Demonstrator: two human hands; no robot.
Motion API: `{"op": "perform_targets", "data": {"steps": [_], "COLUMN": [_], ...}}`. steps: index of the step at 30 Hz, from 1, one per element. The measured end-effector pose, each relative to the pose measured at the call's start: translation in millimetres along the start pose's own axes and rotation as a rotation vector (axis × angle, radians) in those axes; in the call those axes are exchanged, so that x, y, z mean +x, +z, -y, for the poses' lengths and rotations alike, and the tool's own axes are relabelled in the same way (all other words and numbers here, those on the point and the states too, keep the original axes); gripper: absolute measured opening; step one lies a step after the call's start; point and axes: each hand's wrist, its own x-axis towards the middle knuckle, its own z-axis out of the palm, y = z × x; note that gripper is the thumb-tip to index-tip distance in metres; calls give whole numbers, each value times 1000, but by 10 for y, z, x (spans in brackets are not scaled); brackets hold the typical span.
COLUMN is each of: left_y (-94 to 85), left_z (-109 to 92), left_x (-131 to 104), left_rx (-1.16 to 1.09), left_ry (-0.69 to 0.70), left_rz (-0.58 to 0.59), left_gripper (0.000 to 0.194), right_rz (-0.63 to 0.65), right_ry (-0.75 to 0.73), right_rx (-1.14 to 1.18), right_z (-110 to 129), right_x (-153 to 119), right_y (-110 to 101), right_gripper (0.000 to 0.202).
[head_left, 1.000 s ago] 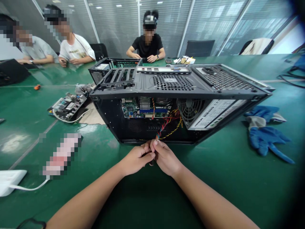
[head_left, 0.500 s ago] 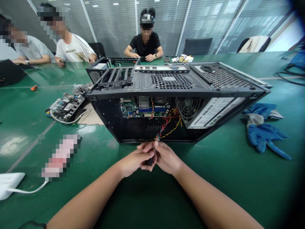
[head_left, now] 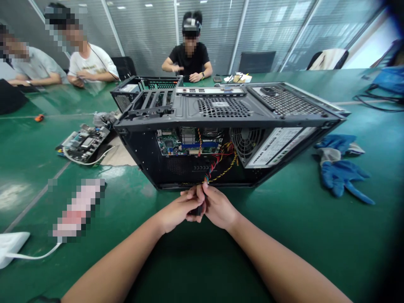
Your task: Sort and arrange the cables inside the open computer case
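Just in front of an open black computer case [head_left: 202, 122], both my hands meet around a bundle of coloured power cables [head_left: 212, 168]. My left hand [head_left: 181, 208] is closed on the cable end, where a black connector [head_left: 198, 210] shows between the fingers. My right hand [head_left: 219, 206] pinches the same bundle higher up, its thumb near the case's lower edge. The cables run up to the power supply [head_left: 268, 145] with its round fan grille. Behind them, a green motherboard [head_left: 189, 143] is mounted inside the case. My fingers partly hide the connector.
Blue work gloves [head_left: 342, 172] lie to the right. On the left are a loose circuit board [head_left: 83, 143], a blurred-out phone [head_left: 78, 208] on a white cable and a white power strip [head_left: 12, 248]. A second case [head_left: 126, 90] stands behind. Several people sit across the green table [head_left: 126, 252].
My hands stay on the cable bundle, with slight finger shifts around the connector. The whole view has shifted a little. Across the table, the person in black has raised a hand.
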Motion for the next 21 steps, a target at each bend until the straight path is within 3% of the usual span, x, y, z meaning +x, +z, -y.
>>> {"op": "perform_targets", "data": {"steps": [3, 6, 14, 21], "left_y": [-15, -34, -122, -71], "left_z": [-35, -57, 29, -21], "left_x": [-30, -40, 14, 1], "left_rx": [-177, -214, 19, 177], "left_ry": [-67, -76, 13, 120], "left_rz": [43, 68, 60, -11], "left_gripper": [31, 28, 32, 35], "right_rz": [34, 41, 62, 55], "right_ry": [-31, -30, 18, -9], "right_rx": [-11, -37, -30, -7], "right_z": [23, 19, -56, -56], "right_x": [-12, -12, 15, -5], "right_y": [3, -18, -91, -43], "right_gripper": [38, 33, 35, 32]}}
